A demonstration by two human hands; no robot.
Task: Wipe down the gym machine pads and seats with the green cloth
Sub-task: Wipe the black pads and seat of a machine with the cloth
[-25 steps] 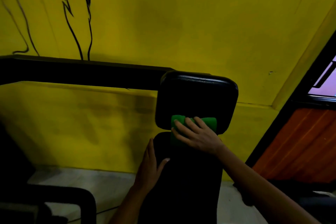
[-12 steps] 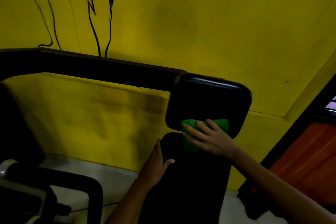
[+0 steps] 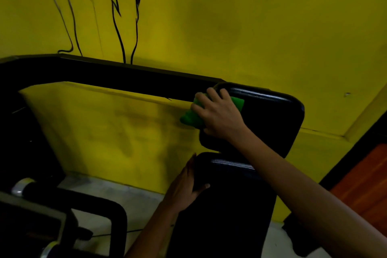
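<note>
Since half a second ago the right hand [image 3: 219,115] has carried the green cloth [image 3: 191,117] from the lower front of the head pad [image 3: 270,119] up to its upper left corner, where the pad meets the black frame bar [image 3: 117,75]. That hand's grip is closed over the cloth, fingers curled across the top of it and pressing it against the pad's left edge; part of the cloth bulges out to the left below the fingers, and a strip shows to the right of the knuckles.

Lower down, the left hand [image 3: 184,190] has stayed on the left edge of the long back pad [image 3: 226,205]. Its fingers lie straight along the side and the thumb rests on the dark front surface. It seems only to steady the pad, though the dim light makes that grip hard to judge.

Behind the machine stands a yellow wall [image 3: 230,27] with thin black painted lines [image 3: 117,6]. A pale floor [image 3: 136,201] shows at the lower left, with a curved black frame tube [image 3: 117,213] in front of it. An orange-brown panel [image 3: 364,182] sits at the far right.
</note>
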